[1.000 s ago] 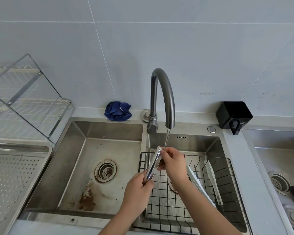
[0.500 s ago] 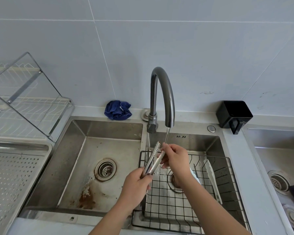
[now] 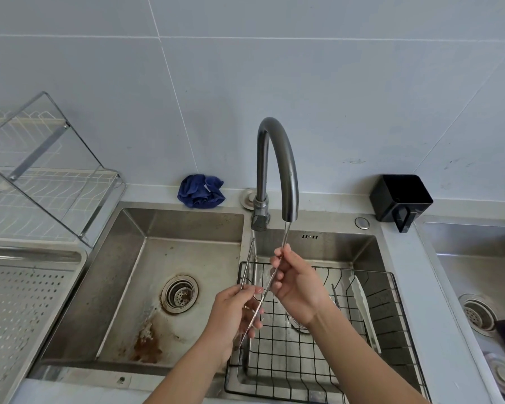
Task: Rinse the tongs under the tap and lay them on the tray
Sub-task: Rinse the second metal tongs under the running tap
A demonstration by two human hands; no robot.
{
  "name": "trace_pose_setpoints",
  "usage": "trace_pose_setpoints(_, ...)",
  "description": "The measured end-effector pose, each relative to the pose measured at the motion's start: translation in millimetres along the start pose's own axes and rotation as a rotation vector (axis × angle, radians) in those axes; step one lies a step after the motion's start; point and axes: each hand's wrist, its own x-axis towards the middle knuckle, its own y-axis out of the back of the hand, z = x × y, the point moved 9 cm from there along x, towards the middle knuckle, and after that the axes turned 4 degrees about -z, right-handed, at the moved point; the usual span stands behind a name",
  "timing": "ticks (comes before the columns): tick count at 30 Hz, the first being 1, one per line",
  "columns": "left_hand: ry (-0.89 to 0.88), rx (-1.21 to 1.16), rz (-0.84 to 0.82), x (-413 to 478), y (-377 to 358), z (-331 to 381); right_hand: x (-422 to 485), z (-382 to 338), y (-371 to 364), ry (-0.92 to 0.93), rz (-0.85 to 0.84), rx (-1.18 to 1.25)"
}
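Steel tongs (image 3: pixel 247 266) are spread open in a V over the right sink basin. My left hand (image 3: pixel 234 313) grips them near the hinge end. My right hand (image 3: pixel 298 284) pinches the right arm of the tongs near its tip, right under the water stream falling from the curved grey tap (image 3: pixel 277 170). The left arm of the tongs points up toward the tap base. The perforated steel tray (image 3: pixel 21 310) lies at the far left, beside the left basin.
A black wire basket (image 3: pixel 391 313) sits in the right basin with white and metal utensils (image 3: pixel 362 301) in it. The left basin (image 3: pixel 158 287) has a drain and rust stain. A glass-lidded dish rack (image 3: pixel 47 176), blue cloth (image 3: pixel 201 191) and black holder (image 3: pixel 400 196) line the back.
The tongs were held shut under the tap; my right hand has pulled one arm to the right, so they now stand spread wide apart. My left hand dropped slightly.
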Motion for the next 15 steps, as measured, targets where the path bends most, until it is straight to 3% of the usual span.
trace_pose_setpoints(7, 0.011, -0.044, 0.017, 6.3, -0.6, -4.0, -0.4, -5.8, -12.7, -0.006, -0.107, -0.015)
trace_pose_setpoints(15, -0.018, 0.030, -0.031, 7.9, -12.1, 5.2, -1.0, -11.7, -2.9, 0.129, 0.067, -0.165)
